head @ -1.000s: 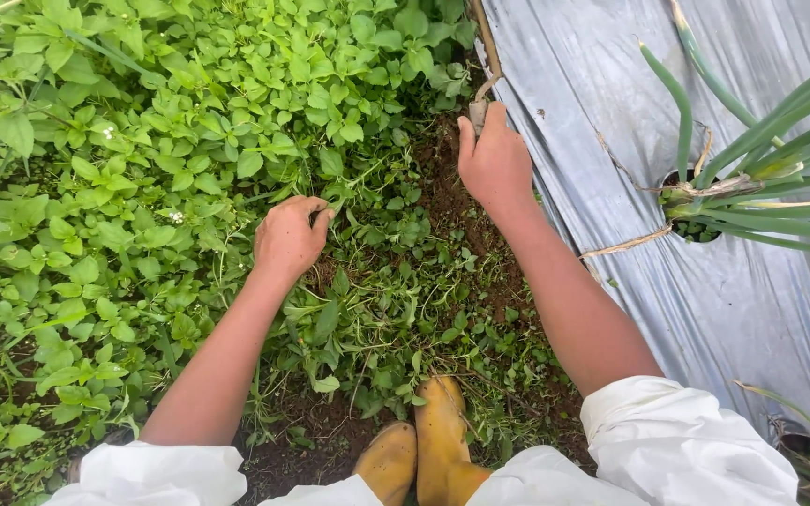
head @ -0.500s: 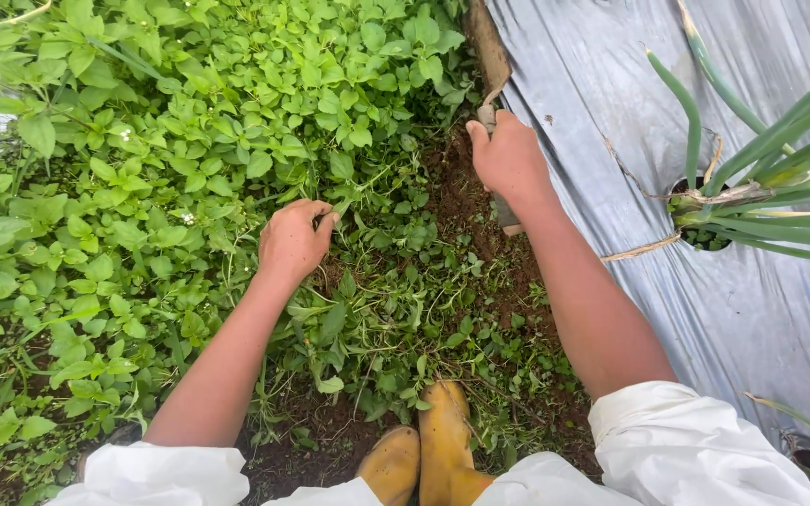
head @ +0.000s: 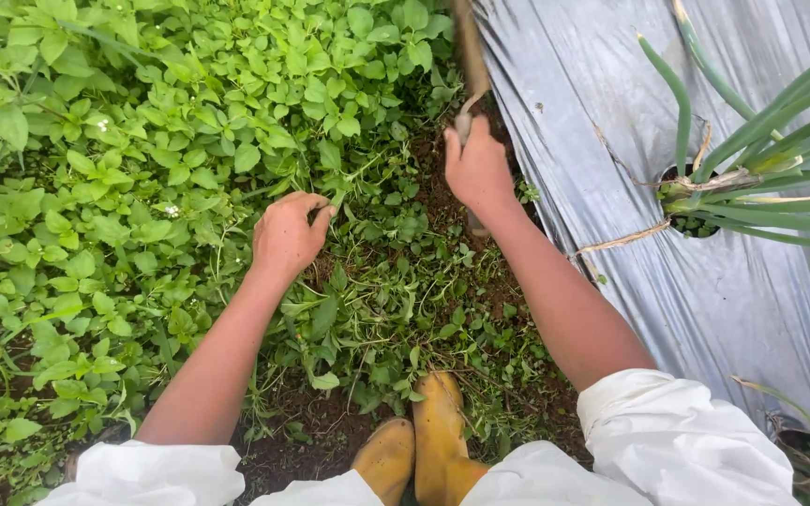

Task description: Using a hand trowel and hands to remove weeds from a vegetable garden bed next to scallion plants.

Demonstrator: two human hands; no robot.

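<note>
The left hand [head: 288, 234] pinches leafy weed stems [head: 325, 201] at its fingertips. The right hand [head: 475, 169], nearer the plastic sheet's [head: 611, 122] edge, is closed round an upright wooden handle [head: 469, 56].

Garden ground with weeds and a plastic sheet

The dark brown bare soil [head: 442, 201] carries a thick cover of low green leafy weeds [head: 142, 141], dense at the left and thinner in the middle. At the right, a grey plastic mulch sheet [head: 705, 300] lies on the ground, and a plant with long green pointed leaves [head: 761, 187] grows through a round hole in it. Two yellow rubber boots [head: 419, 450] stand on the soil.
</note>
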